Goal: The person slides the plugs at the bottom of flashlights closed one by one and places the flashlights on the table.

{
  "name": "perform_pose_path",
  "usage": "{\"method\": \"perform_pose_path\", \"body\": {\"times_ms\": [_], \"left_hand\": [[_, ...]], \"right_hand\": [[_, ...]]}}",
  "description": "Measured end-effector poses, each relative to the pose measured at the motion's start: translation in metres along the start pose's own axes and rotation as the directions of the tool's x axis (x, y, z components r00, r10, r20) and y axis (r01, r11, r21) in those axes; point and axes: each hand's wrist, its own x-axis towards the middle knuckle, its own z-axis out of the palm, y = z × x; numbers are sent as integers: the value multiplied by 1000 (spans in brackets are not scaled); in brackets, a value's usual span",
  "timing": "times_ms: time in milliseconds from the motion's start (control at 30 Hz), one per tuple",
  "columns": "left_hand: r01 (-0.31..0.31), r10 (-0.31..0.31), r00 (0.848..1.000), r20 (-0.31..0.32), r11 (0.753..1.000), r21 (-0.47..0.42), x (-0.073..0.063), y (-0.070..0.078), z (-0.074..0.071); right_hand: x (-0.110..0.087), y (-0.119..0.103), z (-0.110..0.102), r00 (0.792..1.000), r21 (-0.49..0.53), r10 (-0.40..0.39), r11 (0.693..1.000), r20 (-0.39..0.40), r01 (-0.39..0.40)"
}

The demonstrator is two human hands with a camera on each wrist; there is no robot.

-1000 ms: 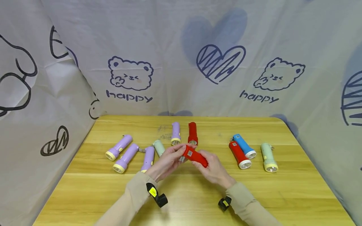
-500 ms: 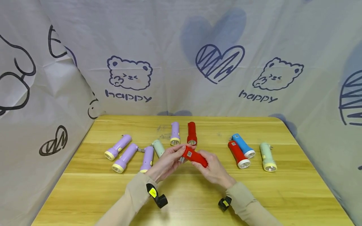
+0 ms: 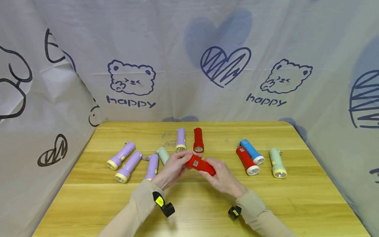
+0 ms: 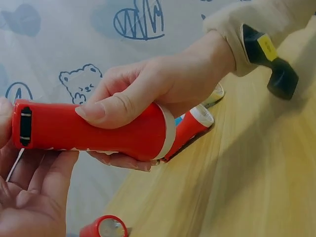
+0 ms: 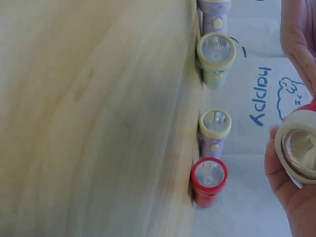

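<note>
Both hands hold one red flashlight above the middle of the table, tilted with its tail toward the left hand. My left hand pinches the tail end between thumb and fingers. The right hand wraps round the body close to the lamp head. In the left wrist view, a dark slot shows in the flashlight's tail, and a white ring circles its head. The right wrist view shows the clear lens inside that ring. Behind the hands lie a purple flashlight and another red flashlight.
Left of the hands lie several purple flashlights and a pale green one, partly hidden by the left hand. To the right are a red flashlight, a blue one and a pale green one. A printed cloth hangs behind the wooden table.
The silvery piece that showed under the flashlight's tail by the left fingers is now out of sight. Both hands keep their hold, and the head view has shifted slightly.
</note>
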Motion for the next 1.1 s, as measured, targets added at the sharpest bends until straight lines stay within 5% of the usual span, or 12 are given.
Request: {"method": "perform_pose_path", "body": {"times_ms": [300,500,700,933,1100], "left_hand": [[-162,172,985,-22,956,243,-2,4,0],[-179,206,977,-47,923,340,-1,5,2],[-162,183,982,-41,938,307,1,8,3],[-95,90,995,32,978,188,-4,10,-1],[-83,70,994,83,982,168,-6,11,-4]], "right_hand": [[3,-2,-1,999,-32,-3,999,34,4],[2,-2,-1,999,-13,30,999,35,-30],[1,-1,0,997,56,74,996,34,-76],[0,1,-2,991,158,107,980,82,-119],[0,3,-2,990,210,87,972,108,-108]]}}
